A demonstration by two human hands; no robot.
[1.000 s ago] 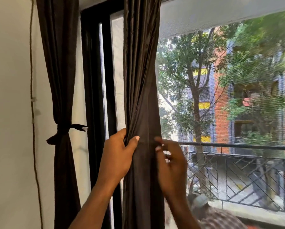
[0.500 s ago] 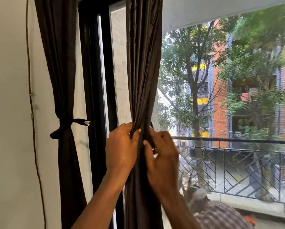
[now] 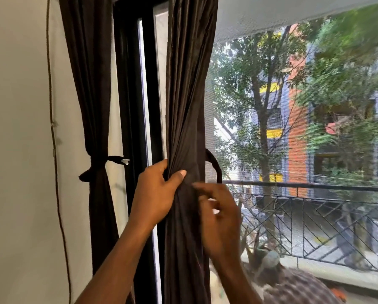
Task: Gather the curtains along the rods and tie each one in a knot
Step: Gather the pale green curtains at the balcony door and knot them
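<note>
At the window (image 3: 271,106), the left hand (image 3: 159,194) grips the bunched curtain (image 3: 188,95); a tie band (image 3: 214,165) has newly looped out behind it toward the blurred right hand (image 3: 218,218) (grip unreadable): knotting looks under way.

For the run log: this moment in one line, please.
left hand grips middle curtain | right hand blurred beside tie strap | wall curtain tied

Pale plaster wall (image 3: 19,150), left, with thin dark cord (image 3: 54,132) clipped down it. Black window frame (image 3: 128,106), tall, one narrow bright gap. Daylight through glass. Outside were a black metal balcony railing (image 3: 304,188), green trees (image 3: 249,84) and an orange brick building (image 3: 297,139)
</note>
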